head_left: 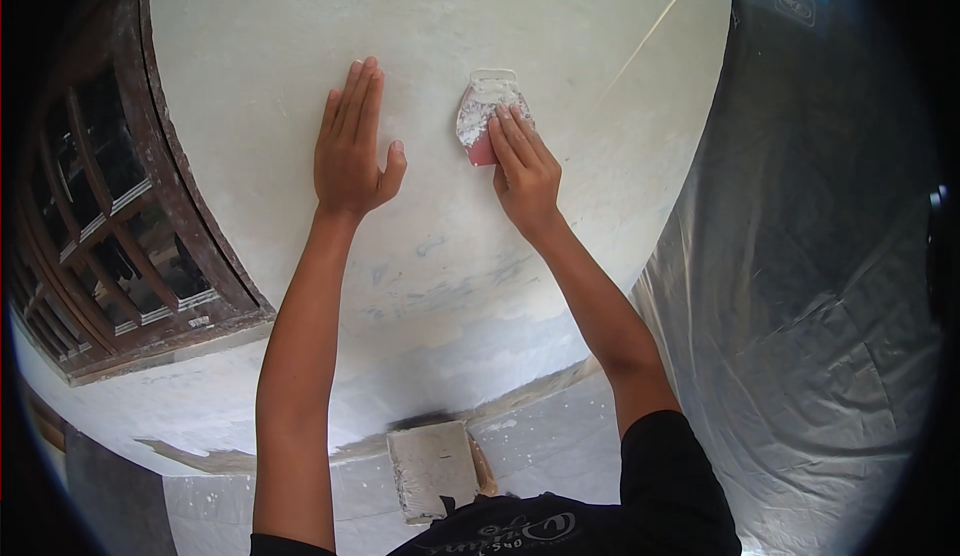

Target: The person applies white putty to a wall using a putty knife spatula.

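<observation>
My right hand (pixel 528 174) presses a red putty scraper (pixel 482 152) against the pale plastered wall (pixel 430 16). White paste covers most of the scraper's face, and a pale line of paste shows at its upper edge. The fingers lie over its right side; the thumb is hidden. To the left of it, my left hand (pixel 356 151) rests on the wall with fingers pointing up and thumb apart, holding nothing. Grey, rough patches show on the wall below both hands.
A dark wooden window frame (pixel 180 146) with glass panes stands at the left. Clear plastic sheeting (pixel 800 306) hangs on the right. Below, a whitish square board or box (pixel 434 468) lies on a spattered grey floor covering (pixel 550 436) by the wall's foot.
</observation>
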The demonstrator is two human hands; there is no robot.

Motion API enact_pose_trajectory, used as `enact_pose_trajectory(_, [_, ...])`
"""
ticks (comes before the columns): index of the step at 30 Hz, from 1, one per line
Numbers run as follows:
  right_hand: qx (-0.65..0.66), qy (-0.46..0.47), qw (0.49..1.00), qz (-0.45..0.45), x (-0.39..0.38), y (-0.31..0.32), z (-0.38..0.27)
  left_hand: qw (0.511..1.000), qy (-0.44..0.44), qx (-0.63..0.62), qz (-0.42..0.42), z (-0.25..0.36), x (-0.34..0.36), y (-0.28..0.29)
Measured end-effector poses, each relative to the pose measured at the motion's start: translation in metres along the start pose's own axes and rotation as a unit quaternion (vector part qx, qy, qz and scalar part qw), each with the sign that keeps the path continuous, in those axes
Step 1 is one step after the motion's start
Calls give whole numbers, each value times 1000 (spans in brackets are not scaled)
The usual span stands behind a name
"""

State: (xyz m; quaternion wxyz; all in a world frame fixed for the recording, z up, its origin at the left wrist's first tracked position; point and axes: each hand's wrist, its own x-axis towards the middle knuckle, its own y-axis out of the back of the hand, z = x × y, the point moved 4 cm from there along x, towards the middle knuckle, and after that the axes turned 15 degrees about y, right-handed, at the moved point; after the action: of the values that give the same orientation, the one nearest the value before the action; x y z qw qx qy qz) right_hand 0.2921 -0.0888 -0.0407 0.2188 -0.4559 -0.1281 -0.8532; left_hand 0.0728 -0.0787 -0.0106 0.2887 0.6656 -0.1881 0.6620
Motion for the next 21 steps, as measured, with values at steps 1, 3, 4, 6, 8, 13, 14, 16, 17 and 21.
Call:
enact_pose_trajectory(1, [8, -11, 1000, 6, -3, 0, -2, 1000, -3, 11, 2, -1, 0, 0])
enact_pose_trajectory(3, [18, -18, 1000, 1, -8, 2, -9, 1000, -6, 10, 4, -3, -1, -1])
enact_pose_trajectory(4, [29, -22, 999, -4, -11, 5, -13, 1000, -8, 11, 8, -4, -1, -2])
enact_pose_trajectory(6, [40, -32, 999, -17, -17, 12, -23, 1000, -7, 10, 6, -4, -2, -3])
enact_pose_trajectory(8, [86, -56, 995, -11, -18, 21, -29, 1000, -7, 11, 4, -4, -3, -2])
enact_pose_trajectory(13, [48, -55, 996, 45, 18, 27, -10, 1000, -9, -8, -7, -7, -4, 4])
enact_pose_trajectory(14, [18, -57, 997, 46, 23, 25, -2, 1000, -11, -11, -7, -6, -4, 3])
enact_pose_trajectory(16, [-32, -54, 998, 30, 22, 16, 10, 1000, -6, -15, -9, -2, -3, 0])
enact_pose_trajectory(17, [-33, -55, 997, 31, 20, 12, 5, 1000, -8, -14, -10, -2, -4, 0])
enact_pose_trajectory(21, [-28, -61, 998, -6, 11, 1, -22, 1000, -8, -18, -10, -3, -3, -1])
